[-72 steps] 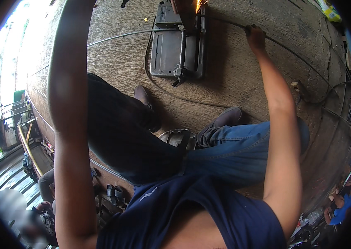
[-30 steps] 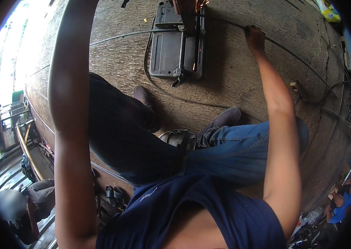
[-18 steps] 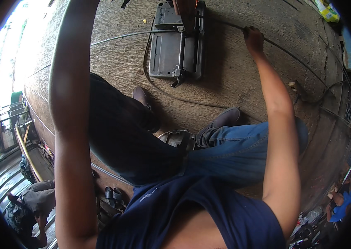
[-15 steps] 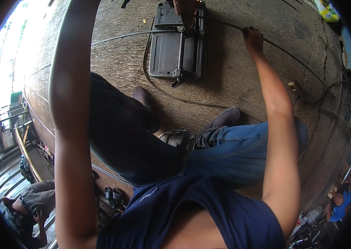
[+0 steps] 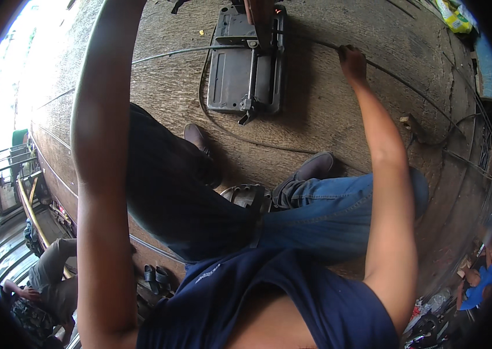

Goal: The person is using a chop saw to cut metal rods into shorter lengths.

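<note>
A metal cut-off saw (image 5: 240, 78) with a grey base and clamp rests on the floor before me. A long thin metal rod (image 5: 412, 86) lies across its clamp, running out to both sides. To the saw's right, my right hand (image 5: 352, 63) is closed around the rod. The reddish-brown blade guard (image 5: 259, 20) is lowered near the rod, and a small orange glow shows beside it. My left arm (image 5: 103, 116) reaches up past the top edge, so its hand is out of sight. The saw's upper part is also cut off.
A dark cord (image 5: 246, 137) loops from the saw toward my shoes (image 5: 316, 166). More rods and wire (image 5: 485, 151) lie at the right, near an angled metal piece (image 5: 414, 123). Another person (image 5: 48, 285) is at the lower left, close to black sandals (image 5: 157, 278).
The view has shifted slightly, with the saw a little lower in it. My right hand keeps its hold on the rod. The person at the lower left has changed posture.
</note>
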Demonstrator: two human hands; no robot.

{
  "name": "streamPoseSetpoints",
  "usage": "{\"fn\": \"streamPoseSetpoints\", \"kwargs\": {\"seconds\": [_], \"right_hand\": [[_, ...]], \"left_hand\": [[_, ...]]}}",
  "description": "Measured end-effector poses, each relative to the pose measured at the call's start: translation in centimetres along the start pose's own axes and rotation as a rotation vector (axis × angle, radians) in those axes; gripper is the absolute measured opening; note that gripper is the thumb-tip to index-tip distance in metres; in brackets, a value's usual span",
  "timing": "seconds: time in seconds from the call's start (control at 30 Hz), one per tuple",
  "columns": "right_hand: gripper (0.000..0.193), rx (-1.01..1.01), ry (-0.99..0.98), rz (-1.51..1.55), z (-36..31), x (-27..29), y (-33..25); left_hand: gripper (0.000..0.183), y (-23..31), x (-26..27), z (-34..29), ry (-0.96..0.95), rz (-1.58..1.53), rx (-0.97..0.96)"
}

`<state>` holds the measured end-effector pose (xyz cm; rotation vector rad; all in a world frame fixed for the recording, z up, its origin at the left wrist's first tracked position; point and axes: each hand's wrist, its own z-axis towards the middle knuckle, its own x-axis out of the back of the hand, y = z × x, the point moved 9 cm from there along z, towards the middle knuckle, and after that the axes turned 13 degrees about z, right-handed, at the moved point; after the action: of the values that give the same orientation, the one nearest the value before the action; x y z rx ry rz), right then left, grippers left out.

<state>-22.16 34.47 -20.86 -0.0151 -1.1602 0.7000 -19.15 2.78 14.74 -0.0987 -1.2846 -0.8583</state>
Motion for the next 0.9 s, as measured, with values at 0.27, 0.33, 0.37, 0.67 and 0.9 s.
{"fn": "streamPoseSetpoints", "kwargs": {"seconds": [0.27,0.33,0.37,0.67,0.9], "right_hand": [[0.021,-0.023,-0.210,0.122,-1.3,4.9,-2.1],[0.022,-0.010,-0.247,0.109,-1.6,7.3,-2.8],[0.023,-0.002,-0.246,0.100,-1.8,8.6,-3.2],[0.030,0.055,-0.029,0.001,-2.6,21.4,-7.1],[0.026,0.095,0.302,0.005,-2.3,29.0,-10.3]], "left_hand": [[0.038,-1.1,0.3,-0.2,0.020,-0.151,0.074],[0.048,-3.5,-0.4,-0.3,0.026,-0.539,0.256],[0.052,-4.0,-0.8,-0.4,-0.009,-0.614,0.260],[0.075,-11.9,-1.4,-5.0,0.246,-0.852,0.765],[0.024,-8.0,4.1,-17.3,1.276,-0.151,0.616]]}}
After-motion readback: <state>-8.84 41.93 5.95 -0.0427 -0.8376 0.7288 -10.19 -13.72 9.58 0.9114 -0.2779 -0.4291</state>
